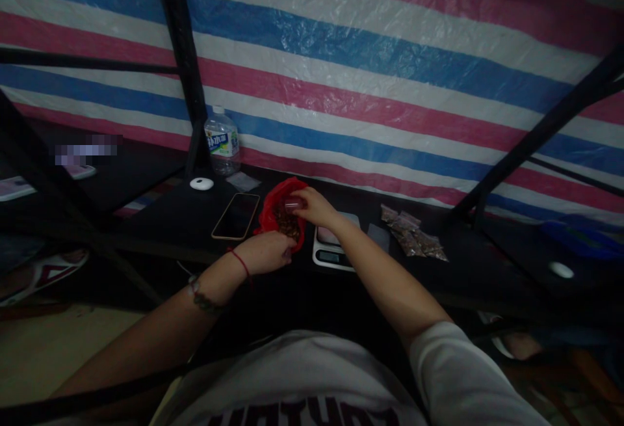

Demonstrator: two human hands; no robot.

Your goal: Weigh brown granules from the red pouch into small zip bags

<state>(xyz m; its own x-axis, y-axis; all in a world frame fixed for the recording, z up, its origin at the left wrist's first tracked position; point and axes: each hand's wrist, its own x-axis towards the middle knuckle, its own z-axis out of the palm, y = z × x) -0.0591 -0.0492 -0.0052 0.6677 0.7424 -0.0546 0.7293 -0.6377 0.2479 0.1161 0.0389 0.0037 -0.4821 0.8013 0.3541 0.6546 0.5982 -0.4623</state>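
A red plastic bag (270,212) stands with its mouth spread on the dark table, and small brown bits (287,224) lie inside it. My left hand (273,250) is closed on the bag's near edge; its fingertips are partly hidden. In my right hand (312,205) is a small clear cup (294,203), held tilted within the bag's mouth, just above the brown bits. Right of the bag, partly under my right forearm, sits a white digital scale (322,256). Several small clear packets with brown contents (412,232) lie farther right.
A phone (236,216) lies left of the bag, near a white oval object (201,183), a flat clear packet (242,182) and a plastic bottle (223,143). Black metal frame bars (182,55) flank the table, with striped sheeting (341,81) behind.
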